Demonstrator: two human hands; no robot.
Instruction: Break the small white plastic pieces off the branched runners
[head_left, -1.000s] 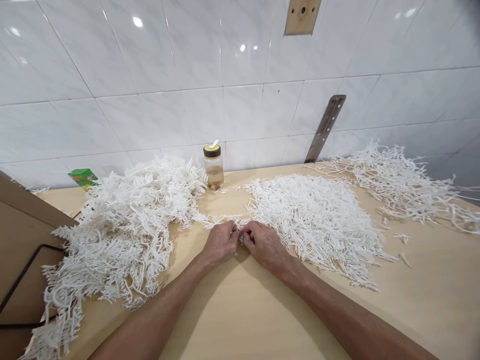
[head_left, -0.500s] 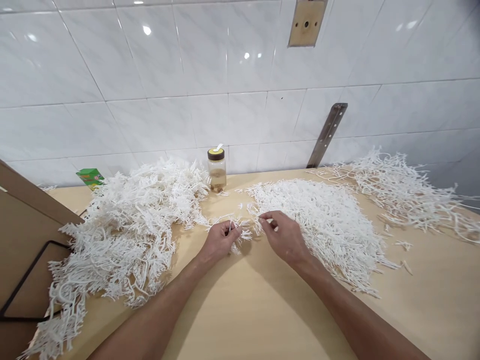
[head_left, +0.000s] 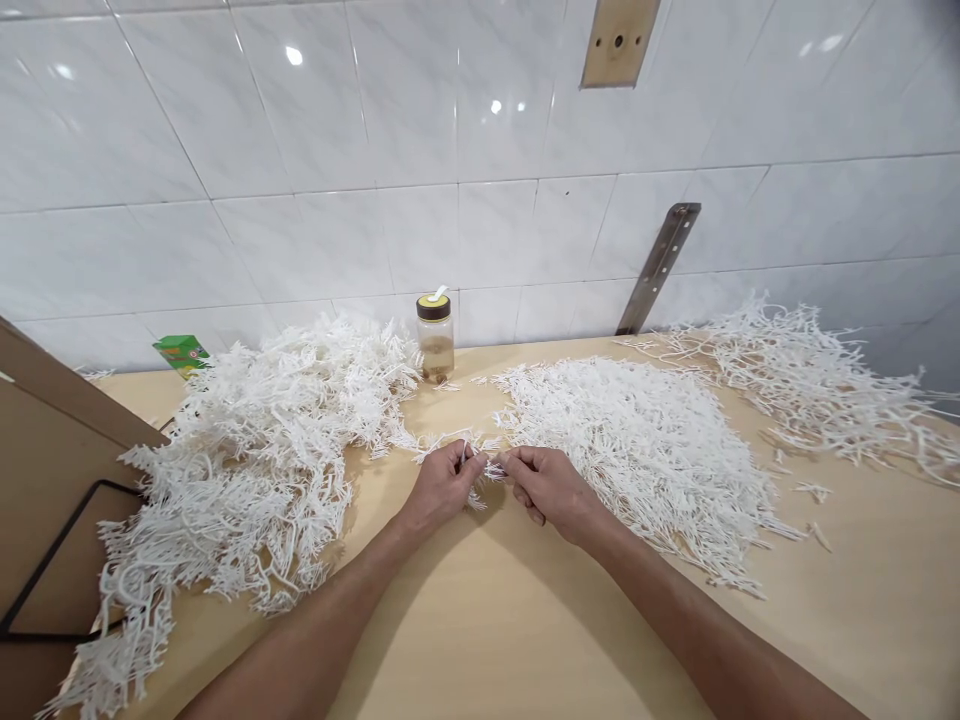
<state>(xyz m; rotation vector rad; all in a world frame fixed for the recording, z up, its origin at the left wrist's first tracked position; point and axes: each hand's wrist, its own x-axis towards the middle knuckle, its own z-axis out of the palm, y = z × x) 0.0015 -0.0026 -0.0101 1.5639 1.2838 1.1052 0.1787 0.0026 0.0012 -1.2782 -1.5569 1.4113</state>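
My left hand [head_left: 444, 478] is closed, thumb against forefinger, on a white branched sprig [head_left: 475, 496] whose thin tips stick out past the fingers. Close on its right, my right hand [head_left: 546, 484] pinches at the sprig's tips; the exact contact is too small to make out. Just behind the right hand spreads a heap of short white pieces [head_left: 630, 430]. To the left of the left hand lies a large tangled pile of white branched sprigs [head_left: 277, 430], its near strands reaching the hand.
A lidded jar of liquid [head_left: 436, 350] stands by the tiled wall [head_left: 322, 240]. Long bare white strands [head_left: 817, 380] lie at the far right. A perforated metal strip [head_left: 658, 270] leans on the wall. At left are a green box [head_left: 180, 352] and a brown board [head_left: 60, 500].
My right hand has moved left and slightly down, from the edge of the short pieces to the sprig. The left hand stays in place, still gripping.
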